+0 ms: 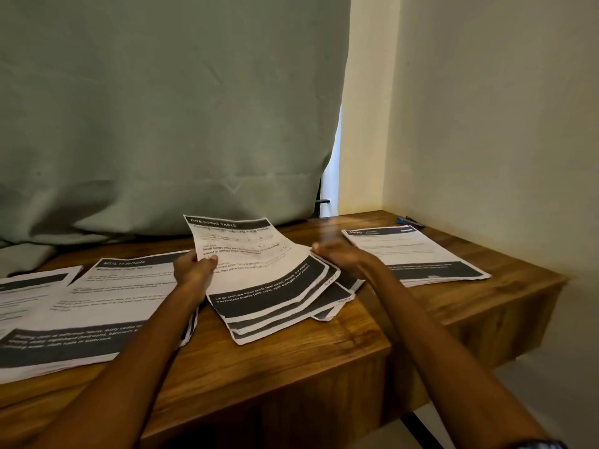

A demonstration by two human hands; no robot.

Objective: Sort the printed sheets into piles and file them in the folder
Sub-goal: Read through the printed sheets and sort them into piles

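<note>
Sheets at the surface's [291, 361] far left edge: a partly cropped pile [29, 296], lying flat. Just right of it, overlapping, a bigger pile headed "MULTI-ROOM" [97, 312], flat, its dark footer band toward the surface's near edge. Left forearm crosses over that pile's right side. Left hand [194, 270] grips the left edge of a sheet headed "DRESSING TABLE" [246, 254]; thumb on top, fingers [212, 260] pinching the paper, sheet's far end lifted & curling up w/ the near end resting on the fanned stack [285, 312] under it. That stack sits mid-surface, sheets splayed so several dark footers show stepped one below another. Right hand [340, 254] is at the stack's right far corner, fingers together & touching the sheet edges; a bit motion-blurred, so can't tell if it's pinching or just pressing. Further right, near the surface's right edge, a 4th pile [418, 254] lies flat, apart from the stack. At the far right corner, a blue pen [409, 221] by the wall. Grey-green curtain [162, 108] hangs behind the surface's far edge.
</note>
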